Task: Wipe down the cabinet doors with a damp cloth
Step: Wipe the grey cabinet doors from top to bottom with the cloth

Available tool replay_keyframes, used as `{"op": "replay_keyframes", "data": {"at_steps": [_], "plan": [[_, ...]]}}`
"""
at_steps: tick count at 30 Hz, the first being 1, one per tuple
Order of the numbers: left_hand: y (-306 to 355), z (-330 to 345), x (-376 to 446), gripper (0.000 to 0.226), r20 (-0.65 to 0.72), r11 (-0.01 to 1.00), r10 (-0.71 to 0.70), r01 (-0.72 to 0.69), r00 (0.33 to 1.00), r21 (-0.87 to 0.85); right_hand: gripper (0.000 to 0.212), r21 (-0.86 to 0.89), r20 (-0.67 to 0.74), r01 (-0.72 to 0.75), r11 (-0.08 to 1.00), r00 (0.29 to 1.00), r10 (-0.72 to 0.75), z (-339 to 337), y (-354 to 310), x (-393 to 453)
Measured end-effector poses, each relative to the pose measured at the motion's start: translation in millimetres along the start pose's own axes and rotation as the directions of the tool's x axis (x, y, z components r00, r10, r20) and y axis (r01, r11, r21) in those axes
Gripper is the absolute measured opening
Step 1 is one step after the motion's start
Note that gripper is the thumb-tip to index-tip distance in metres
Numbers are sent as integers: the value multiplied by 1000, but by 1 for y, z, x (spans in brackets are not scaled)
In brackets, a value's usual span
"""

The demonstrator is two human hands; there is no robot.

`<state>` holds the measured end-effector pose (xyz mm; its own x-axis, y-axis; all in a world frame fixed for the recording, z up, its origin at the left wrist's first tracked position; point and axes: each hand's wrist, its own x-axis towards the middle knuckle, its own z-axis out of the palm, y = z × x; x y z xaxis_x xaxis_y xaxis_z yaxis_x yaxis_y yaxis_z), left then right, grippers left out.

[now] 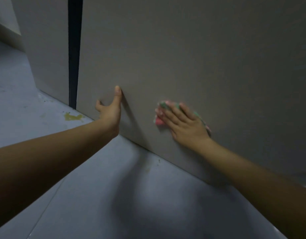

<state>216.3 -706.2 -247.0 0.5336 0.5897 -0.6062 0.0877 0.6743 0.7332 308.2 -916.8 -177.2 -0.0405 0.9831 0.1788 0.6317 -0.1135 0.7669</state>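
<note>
My right hand (185, 124) is pressing flat, hiding most of the blurred cloth (160, 118) against the door (183, 57); my left hand (111, 109) is bracing, fingers spread.

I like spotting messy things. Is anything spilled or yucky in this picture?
Yes. A yellowish stain sits on the grey floor near the dark gap between the cabinet doors; it looks like a dried spill. The right hand presses the cloth on the door, well away from it.
</note>
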Motion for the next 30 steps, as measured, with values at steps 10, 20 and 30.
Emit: {"op": "replay_keyframes", "data": {"at_steps": [10,20,30], "plan": [[7,-11,3,104,53,1000,-13,13,999,-12,65,-130,217,331,935,929,-299,18,-34,69],[11,7,-17,85,49,988,-24,31,998,-151,61,-56,-183,-330,942,931,315,-35,44,39],[21,5,-23,77,115,983,29,-8,993,-184,58,-31,-103,-18,999,995,15,-15,-5,135]]}}
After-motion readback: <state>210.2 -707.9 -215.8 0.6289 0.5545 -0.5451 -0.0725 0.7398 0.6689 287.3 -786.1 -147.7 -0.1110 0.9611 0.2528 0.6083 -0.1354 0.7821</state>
